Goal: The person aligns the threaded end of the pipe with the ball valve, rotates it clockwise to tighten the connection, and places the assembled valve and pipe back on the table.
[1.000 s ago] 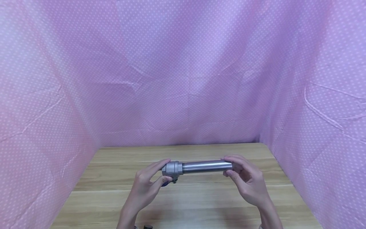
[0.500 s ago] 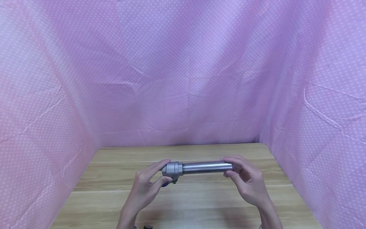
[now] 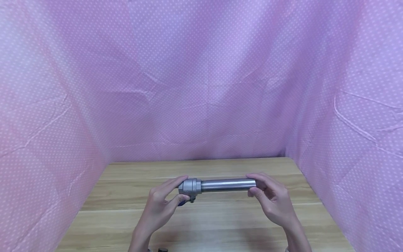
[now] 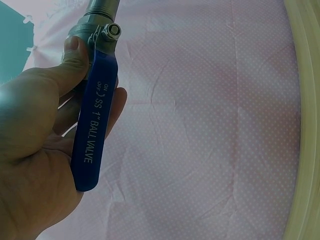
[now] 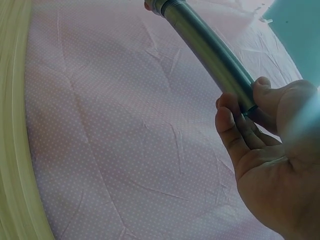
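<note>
A steel ball valve point(image 3: 190, 186) is joined to a smooth metal pipe point(image 3: 228, 184), its thread showing where it enters the valve's hex end. My left hand point(image 3: 160, 203) grips the valve body between thumb and fingers. In the left wrist view the valve's blue lever handle point(image 4: 95, 122), lettered "SS 1" BALL VALVE", lies along the palm. At the pipe's free right end, my right hand point(image 3: 275, 199) pinches it with thumb and fingers; the right wrist view shows the fingertips around that end point(image 5: 245, 102). Valve and pipe are held nearly level above the table.
The wood-grain table point(image 3: 214, 227) lies beneath both hands. Pink dotted cloth point(image 3: 201, 87) encloses the back and both sides. A small dark object point(image 3: 162, 250) shows at the bottom edge, by the left forearm, mostly cut off.
The pipe's right end has dipped very slightly, and my right fingers have shifted a little on it. My left hand stays on the valve in the same place.
</note>
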Demonstrator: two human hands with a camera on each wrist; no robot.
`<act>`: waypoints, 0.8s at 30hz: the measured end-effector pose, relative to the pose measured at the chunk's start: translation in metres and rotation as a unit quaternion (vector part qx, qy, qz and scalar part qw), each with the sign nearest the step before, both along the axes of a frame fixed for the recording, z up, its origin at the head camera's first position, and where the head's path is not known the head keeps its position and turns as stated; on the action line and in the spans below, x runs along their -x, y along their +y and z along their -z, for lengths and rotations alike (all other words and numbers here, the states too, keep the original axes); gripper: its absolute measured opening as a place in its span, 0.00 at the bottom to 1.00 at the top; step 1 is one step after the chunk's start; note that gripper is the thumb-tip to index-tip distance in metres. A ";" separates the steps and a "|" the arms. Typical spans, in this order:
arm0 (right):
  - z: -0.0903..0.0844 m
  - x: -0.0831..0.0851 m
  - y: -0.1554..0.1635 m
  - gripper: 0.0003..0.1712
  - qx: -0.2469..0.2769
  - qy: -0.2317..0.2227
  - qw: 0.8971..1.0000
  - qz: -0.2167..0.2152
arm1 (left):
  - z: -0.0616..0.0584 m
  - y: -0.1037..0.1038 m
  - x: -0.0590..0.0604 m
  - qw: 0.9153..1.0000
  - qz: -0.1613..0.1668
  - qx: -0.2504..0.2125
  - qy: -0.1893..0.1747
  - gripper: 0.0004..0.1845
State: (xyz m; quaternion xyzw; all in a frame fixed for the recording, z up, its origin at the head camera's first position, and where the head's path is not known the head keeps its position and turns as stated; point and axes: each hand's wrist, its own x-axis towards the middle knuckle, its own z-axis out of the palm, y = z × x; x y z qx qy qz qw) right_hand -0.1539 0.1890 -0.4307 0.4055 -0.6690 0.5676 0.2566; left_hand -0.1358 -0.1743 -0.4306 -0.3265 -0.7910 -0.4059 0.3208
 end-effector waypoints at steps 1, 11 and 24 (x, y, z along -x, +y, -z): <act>0.000 -0.001 0.000 0.30 -0.005 -0.004 1.000 0.009 | 0.000 0.000 0.000 1.000 0.001 0.000 0.003 0.36; 0.002 0.001 -0.001 0.31 0.020 -0.010 0.999 -0.031 | 0.001 0.000 0.001 1.000 -0.002 0.000 0.010 0.38; 0.002 0.002 -0.002 0.32 0.022 -0.002 0.999 -0.042 | 0.000 0.000 0.001 1.000 -0.003 0.000 0.009 0.38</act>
